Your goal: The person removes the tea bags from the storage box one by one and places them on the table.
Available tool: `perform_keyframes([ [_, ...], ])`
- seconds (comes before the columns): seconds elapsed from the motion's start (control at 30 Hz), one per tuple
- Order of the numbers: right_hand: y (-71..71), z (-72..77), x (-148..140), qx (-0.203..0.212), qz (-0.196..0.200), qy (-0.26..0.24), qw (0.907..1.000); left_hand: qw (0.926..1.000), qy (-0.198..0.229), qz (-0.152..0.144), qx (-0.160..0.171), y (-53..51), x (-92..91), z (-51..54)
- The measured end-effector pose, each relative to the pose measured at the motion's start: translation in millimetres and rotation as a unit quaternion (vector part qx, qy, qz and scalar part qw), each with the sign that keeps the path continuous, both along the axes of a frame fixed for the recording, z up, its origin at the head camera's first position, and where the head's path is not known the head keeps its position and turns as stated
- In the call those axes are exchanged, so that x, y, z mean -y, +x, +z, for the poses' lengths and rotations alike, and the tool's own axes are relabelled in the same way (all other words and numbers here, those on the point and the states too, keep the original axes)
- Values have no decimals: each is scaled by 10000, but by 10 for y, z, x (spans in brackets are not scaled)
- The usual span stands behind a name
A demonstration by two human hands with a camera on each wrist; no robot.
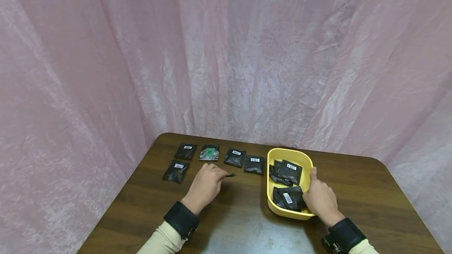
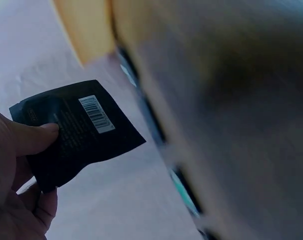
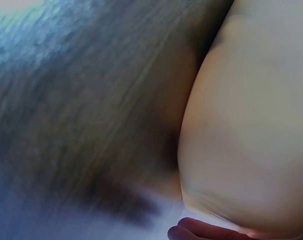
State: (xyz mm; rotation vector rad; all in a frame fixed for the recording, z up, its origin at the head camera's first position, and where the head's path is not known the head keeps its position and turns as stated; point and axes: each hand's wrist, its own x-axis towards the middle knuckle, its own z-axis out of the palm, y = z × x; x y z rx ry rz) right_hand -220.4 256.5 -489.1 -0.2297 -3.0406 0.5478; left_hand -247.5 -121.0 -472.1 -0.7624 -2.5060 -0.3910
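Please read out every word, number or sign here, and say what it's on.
No words or numbers are readable.
Black packet in the left hand: white barcode label and faint print, too blurred to read.
Green-labelled packet: dark mark, too small to make out.
White labels on other packets, on the table and in the yellow tub: too small to read.

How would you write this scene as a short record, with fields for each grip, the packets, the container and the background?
Left grip: pinches a black packet, above the table
Right grip: holds the right side of the yellow container
Packets on table: five; four show white labels, one a green label
Packets in container: several, overlapping; exact count unclear
Background: pink curtain
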Motion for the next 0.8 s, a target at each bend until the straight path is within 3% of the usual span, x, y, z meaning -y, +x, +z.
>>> perform_keyframes([
  [0.17,-1,-1,4,52,-30,-17,10000,9959,-504,745,116,-62,266,-95],
  [0.27,-7,-4,0,52,-39,-16,10000,9921,-691,1025,207,-92,376,-138],
  [0.5,-7,-16,3,-21,-35,12,10000,9822,-1072,1257,893,-194,537,-202],
  [0.8,-5,-23,3,-51,-77,14,10000,9694,-1049,1254,1833,-297,565,-303],
])
